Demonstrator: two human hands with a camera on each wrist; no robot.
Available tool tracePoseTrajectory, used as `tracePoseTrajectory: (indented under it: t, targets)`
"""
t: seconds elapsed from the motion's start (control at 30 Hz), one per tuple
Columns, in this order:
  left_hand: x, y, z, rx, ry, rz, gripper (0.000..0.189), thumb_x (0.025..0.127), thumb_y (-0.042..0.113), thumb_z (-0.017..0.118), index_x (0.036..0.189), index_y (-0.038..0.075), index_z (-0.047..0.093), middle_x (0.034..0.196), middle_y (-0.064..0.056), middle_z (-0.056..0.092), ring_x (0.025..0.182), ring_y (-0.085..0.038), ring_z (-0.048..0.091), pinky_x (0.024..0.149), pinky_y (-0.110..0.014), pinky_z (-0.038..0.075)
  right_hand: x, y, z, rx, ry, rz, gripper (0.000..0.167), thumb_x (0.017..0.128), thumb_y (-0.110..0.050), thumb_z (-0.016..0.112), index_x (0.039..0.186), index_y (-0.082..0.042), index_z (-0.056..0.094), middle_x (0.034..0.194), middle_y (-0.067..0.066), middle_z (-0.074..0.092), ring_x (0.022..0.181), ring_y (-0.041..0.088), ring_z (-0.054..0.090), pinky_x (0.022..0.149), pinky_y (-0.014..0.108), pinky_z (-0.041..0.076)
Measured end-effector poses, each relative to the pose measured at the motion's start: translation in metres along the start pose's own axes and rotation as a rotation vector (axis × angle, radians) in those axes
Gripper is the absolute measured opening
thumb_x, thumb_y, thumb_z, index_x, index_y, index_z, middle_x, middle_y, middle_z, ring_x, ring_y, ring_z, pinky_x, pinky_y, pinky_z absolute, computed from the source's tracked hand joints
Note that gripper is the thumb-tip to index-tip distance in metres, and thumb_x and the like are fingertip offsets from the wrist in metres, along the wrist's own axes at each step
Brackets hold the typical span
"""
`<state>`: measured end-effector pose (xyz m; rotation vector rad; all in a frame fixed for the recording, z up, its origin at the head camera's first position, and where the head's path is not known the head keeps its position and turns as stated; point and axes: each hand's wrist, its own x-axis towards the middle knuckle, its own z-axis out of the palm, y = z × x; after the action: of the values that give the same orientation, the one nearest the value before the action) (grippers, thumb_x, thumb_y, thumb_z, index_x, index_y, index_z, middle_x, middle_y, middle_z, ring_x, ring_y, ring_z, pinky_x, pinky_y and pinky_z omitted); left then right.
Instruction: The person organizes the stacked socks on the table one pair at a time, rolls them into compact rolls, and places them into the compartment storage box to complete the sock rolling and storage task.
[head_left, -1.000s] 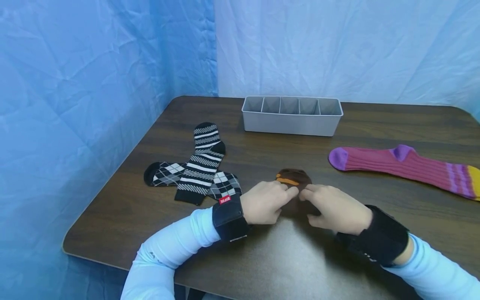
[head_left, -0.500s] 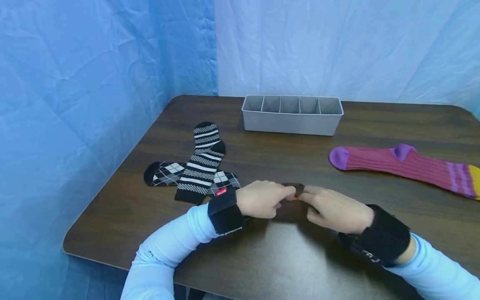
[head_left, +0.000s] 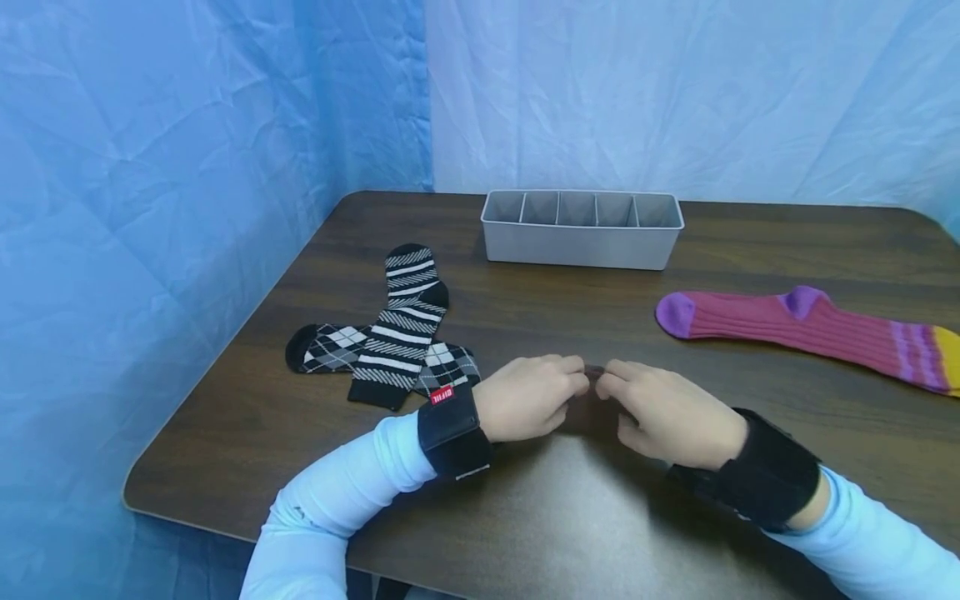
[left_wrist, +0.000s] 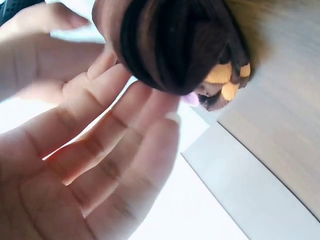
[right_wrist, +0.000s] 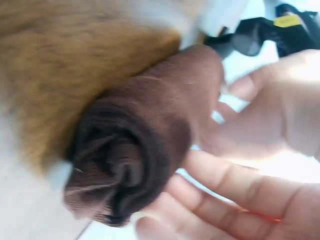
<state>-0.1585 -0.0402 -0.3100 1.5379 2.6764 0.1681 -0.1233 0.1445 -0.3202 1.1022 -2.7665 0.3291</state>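
The brown sock, rolled into a bundle, is the hub of the clock on the table, with twelve pointing away from the person. The left hand comes in from eight o'clock and the right hand from four; the bent fingers of both grasp the roll, one hand at each side. From overhead only a thin dark edge of it shows between the fingertips, whereas a second ago a wider brown piece with an orange stripe lay ahead of them, and half a second ago a dab of orange was visible in the gap. In the left wrist view orange patches show at the roll's four o'clock end; in the right wrist view the coiled layers face seven o'clock

At twelve, near the far edge, the grey box with five compartments stands where it stood. Towards nine to ten, the striped sock lies across the argyle sock, both unchanged. Between two and three, the pink sock has likewise stayed put, its purple toe turned towards the hands and its yellow end cut off by the picture's edge
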Motion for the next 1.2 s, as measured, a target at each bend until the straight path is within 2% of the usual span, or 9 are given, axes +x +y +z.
tracePoseTrajectory:
  t: [0.17, 0.37, 0.53, 0.67, 0.83, 0.9, 1.0, 1.1, 1.2]
  targets:
    - [0.0, -0.001, 0.0, 0.046, -0.019, -0.012, 0.035, 0.072, 0.023, 0.066, 0.105, 0.013, 0.056, 0.096, 0.002, 0.054, 0.084, -0.009, 0.052, 0.067, -0.017, 0.045, 0.001, -0.005, -0.001, -0.056, -0.045, 0.023, 0.039, 0.058, -0.024, 0.075, 0.087, -0.007, 0.055, 0.079, -0.002, 0.05, 0.066, 0.005, 0.046, 0.057, 0.02, 0.043]
    - [0.006, -0.002, -0.001, 0.013, -0.09, -0.058, 0.037, 0.071, 0.024, 0.068, 0.105, 0.012, 0.056, 0.095, 0.0, 0.057, 0.082, -0.009, 0.053, 0.069, -0.018, 0.044, 0.009, -0.001, 0.001, -0.081, -0.071, 0.006, 0.038, 0.056, -0.02, 0.077, 0.081, -0.008, 0.052, 0.074, -0.003, 0.047, 0.063, 0.007, 0.043, 0.055, 0.022, 0.04]
    - [0.021, -0.015, -0.009, -0.179, -0.208, -0.087, 0.029, 0.071, 0.017, 0.067, 0.098, 0.011, 0.06, 0.09, 0.001, 0.062, 0.075, -0.007, 0.053, 0.065, -0.017, 0.043, 0.023, 0.011, -0.009, 0.047, -0.207, 0.014, 0.026, 0.057, -0.015, 0.073, 0.073, -0.012, 0.052, 0.071, -0.005, 0.049, 0.061, 0.006, 0.04, 0.054, 0.02, 0.036]
    - [0.034, -0.033, -0.016, -0.35, -0.3, -0.087, 0.026, 0.07, 0.014, 0.066, 0.094, 0.009, 0.06, 0.089, -0.001, 0.061, 0.075, -0.008, 0.054, 0.064, -0.017, 0.043, 0.039, 0.024, -0.018, 0.17, -0.351, 0.024, 0.019, 0.059, -0.013, 0.069, 0.073, -0.012, 0.057, 0.07, -0.005, 0.055, 0.061, 0.006, 0.045, 0.055, 0.019, 0.039]
    - [0.048, -0.056, -0.016, -0.437, -0.368, -0.047, 0.022, 0.073, 0.016, 0.064, 0.093, 0.008, 0.061, 0.089, -0.001, 0.061, 0.08, -0.009, 0.054, 0.067, -0.017, 0.043, 0.057, 0.045, -0.023, 0.336, -0.507, 0.032, 0.018, 0.063, -0.01, 0.066, 0.08, -0.008, 0.061, 0.067, -0.002, 0.06, 0.058, 0.005, 0.05, 0.054, 0.02, 0.043]
    - [0.049, -0.06, -0.017, -0.457, -0.345, -0.051, 0.022, 0.074, 0.015, 0.062, 0.095, 0.008, 0.061, 0.091, -0.001, 0.061, 0.082, -0.009, 0.055, 0.069, -0.017, 0.043, 0.063, 0.052, -0.022, 0.384, -0.549, 0.036, 0.017, 0.064, -0.009, 0.065, 0.081, -0.007, 0.062, 0.065, -0.003, 0.059, 0.056, 0.004, 0.048, 0.052, 0.02, 0.042]
    - [0.043, -0.053, -0.017, -0.414, -0.233, -0.062, 0.025, 0.075, 0.013, 0.062, 0.1, 0.009, 0.059, 0.096, -0.001, 0.06, 0.087, -0.009, 0.054, 0.074, -0.017, 0.043, 0.069, 0.06, -0.021, 0.422, -0.597, 0.055, 0.015, 0.066, -0.008, 0.063, 0.081, -0.005, 0.063, 0.062, -0.004, 0.055, 0.053, 0.005, 0.045, 0.049, 0.02, 0.039]
    - [0.034, -0.037, -0.016, -0.265, -0.129, -0.054, 0.033, 0.075, 0.016, 0.064, 0.106, 0.011, 0.057, 0.099, -0.001, 0.06, 0.088, -0.01, 0.054, 0.075, -0.018, 0.044, 0.072, 0.066, -0.021, 0.414, -0.614, 0.084, 0.019, 0.067, -0.01, 0.062, 0.085, -0.005, 0.063, 0.064, -0.004, 0.057, 0.055, 0.006, 0.046, 0.051, 0.02, 0.04]
    - [0.03, -0.023, -0.011, -0.069, -0.08, -0.06, 0.036, 0.074, 0.021, 0.065, 0.108, 0.012, 0.056, 0.096, 0.0, 0.06, 0.086, -0.01, 0.055, 0.073, -0.017, 0.044, 0.074, 0.068, -0.023, 0.406, -0.621, 0.12, 0.023, 0.067, -0.011, 0.062, 0.09, -0.006, 0.063, 0.07, -0.002, 0.06, 0.059, 0.008, 0.049, 0.054, 0.022, 0.042]
